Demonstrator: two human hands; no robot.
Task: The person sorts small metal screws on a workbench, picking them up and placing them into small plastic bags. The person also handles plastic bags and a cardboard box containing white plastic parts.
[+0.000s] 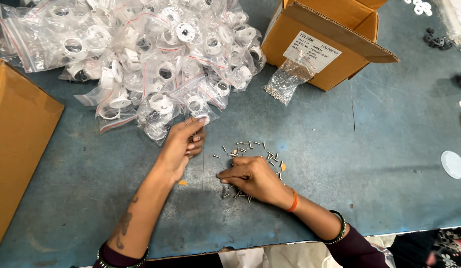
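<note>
Head view shows the right hand [253, 178] pinching among small metal screws [250, 149] scattered on the blue surface [369, 164], while the left hand [183, 146], fingers curled, holds something too small to identify beside bagged white parts [151, 54].

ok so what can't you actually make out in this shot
Head view only:
- Left hand: fingers curled, so whatever it pinches is hidden.
- Right hand: palm down over the screws, covering some; cannot tell if it grips one.
- Open box: flap blocks the inside, top cut off by the edge.
- Small bag: contents too small to identify.
- Left box: cut off by the edge.
</note>
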